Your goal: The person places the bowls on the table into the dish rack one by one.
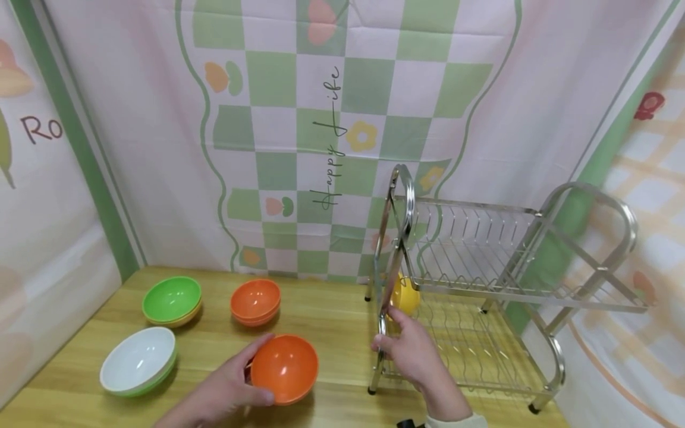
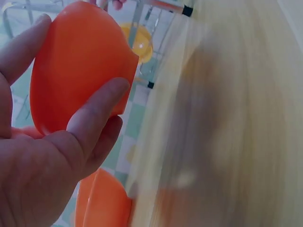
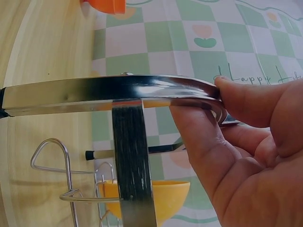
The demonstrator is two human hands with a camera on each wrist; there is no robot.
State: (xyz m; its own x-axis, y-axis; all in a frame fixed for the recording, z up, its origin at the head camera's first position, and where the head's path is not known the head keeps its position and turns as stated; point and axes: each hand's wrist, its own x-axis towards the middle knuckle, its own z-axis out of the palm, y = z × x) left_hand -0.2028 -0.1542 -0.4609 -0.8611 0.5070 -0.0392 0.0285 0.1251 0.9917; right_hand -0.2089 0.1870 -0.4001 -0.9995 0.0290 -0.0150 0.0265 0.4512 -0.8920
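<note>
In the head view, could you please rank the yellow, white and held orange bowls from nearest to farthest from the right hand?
1. Yellow bowl, in the rack.
2. Orange bowl, in the left hand.
3. White bowl, at far left.

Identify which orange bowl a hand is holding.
The front orange bowl, gripped by the left hand; the stacked orange bowls behind rest on the table.

- Over on the table's (image 1: 342, 333) right, the rack (image 1: 530, 298), right hand (image 1: 416, 352) at its left upright!
- Inside, lower left: racked bowl (image 1: 405, 295).
- Front and centre: left hand's (image 1: 227, 383) front bowl (image 1: 285, 370), middle stack (image 1: 255, 300) behind.
- Far left: near stack (image 1: 139, 361) before back stack (image 1: 172, 299).
</note>
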